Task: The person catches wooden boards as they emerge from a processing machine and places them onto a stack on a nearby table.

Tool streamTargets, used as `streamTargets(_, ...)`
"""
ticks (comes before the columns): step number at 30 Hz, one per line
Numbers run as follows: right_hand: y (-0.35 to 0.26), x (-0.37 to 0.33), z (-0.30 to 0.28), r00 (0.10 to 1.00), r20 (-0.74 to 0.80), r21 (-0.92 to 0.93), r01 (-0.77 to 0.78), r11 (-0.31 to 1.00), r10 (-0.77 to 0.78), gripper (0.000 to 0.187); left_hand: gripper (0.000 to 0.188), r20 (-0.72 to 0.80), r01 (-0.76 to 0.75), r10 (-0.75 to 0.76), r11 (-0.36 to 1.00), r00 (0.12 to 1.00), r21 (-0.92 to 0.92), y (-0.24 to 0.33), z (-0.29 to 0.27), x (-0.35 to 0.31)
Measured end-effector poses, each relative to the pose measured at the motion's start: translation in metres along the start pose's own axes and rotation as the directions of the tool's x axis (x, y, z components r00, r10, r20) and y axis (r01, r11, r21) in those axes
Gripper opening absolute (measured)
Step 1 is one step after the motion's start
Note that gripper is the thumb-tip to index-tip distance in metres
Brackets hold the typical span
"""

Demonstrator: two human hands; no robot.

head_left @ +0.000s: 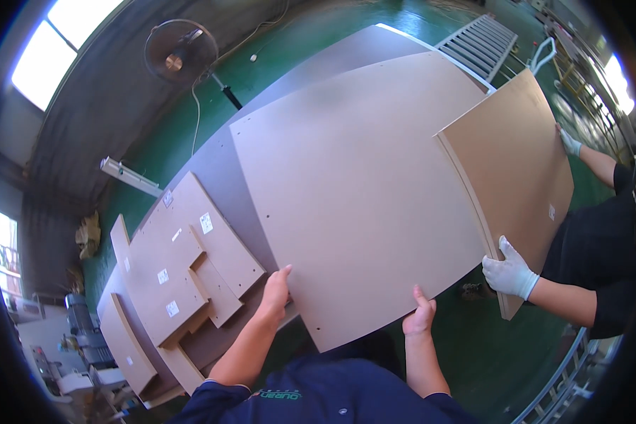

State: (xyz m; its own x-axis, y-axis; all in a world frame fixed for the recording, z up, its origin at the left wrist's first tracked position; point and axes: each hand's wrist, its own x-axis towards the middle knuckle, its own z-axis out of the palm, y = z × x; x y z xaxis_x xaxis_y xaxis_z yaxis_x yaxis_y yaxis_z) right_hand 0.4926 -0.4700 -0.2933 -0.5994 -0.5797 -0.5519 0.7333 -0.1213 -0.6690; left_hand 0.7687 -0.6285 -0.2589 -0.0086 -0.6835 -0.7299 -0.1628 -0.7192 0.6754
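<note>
A large flat beige board (360, 177) with small drilled holes near its edges spans the middle of the head view. My left hand (276, 291) grips its left edge near the front corner, thumb on top and fingers underneath. Along the near edge, my right hand (420, 312) holds the same board, thumb above, other fingers hidden below. To the right, a co-worker's white-gloved hand (510, 270) and a second gloved hand (569, 140) hold another tan panel (516, 162) tilted up, its left edge over or against my board's right side.
Several labelled panels (169, 247) lie stacked on a grey worktable (226, 159) at the left. A round fan (180, 49) stands beyond the table. A roller conveyor (479, 44) is at the far right, and a metal frame (569, 374) at the near right. The co-worker stands close on the right.
</note>
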Motion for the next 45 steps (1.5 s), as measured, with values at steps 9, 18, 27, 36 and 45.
streamTargets(9, -0.017, 0.017, -0.022, 0.997, 0.029, -0.006, 0.074, 0.997, -0.073, 0.038, 0.04, 0.058, 0.06, -0.049, 0.98, 0.997, -0.189, -0.028, 0.033, -0.019)
streamTargets(18, -0.008, 0.035, -0.036, 0.994, 0.11, -0.029, 0.03, 0.999, -0.026, 0.044, 0.038, 0.348, 0.241, -0.279, 0.959, 0.895, 0.15, -0.044, -0.006, -0.107)
streamTargets(27, 0.023, 0.038, 0.018, 0.983, 0.179, 0.004, -0.046, 0.999, 0.045, 0.045, 0.036, 0.427, 0.135, -0.197, 0.976, 0.883, 0.17, -0.07, -0.016, -0.112)
streamTargets(36, 0.036, 0.058, 0.0, 0.947, 0.186, -0.001, -0.266, 0.964, 0.261, 0.037, 0.033, 0.372, 0.067, -0.08, 0.997, 0.925, 0.047, -0.113, -0.063, -0.111)
streamTargets(45, 0.065, -0.028, 0.016, 0.933, 0.241, -0.375, -0.163, 0.913, 0.266, 0.032, 0.03, 0.271, 0.082, -0.048, 0.99, 0.961, -0.117, -0.135, -0.123, -0.149)
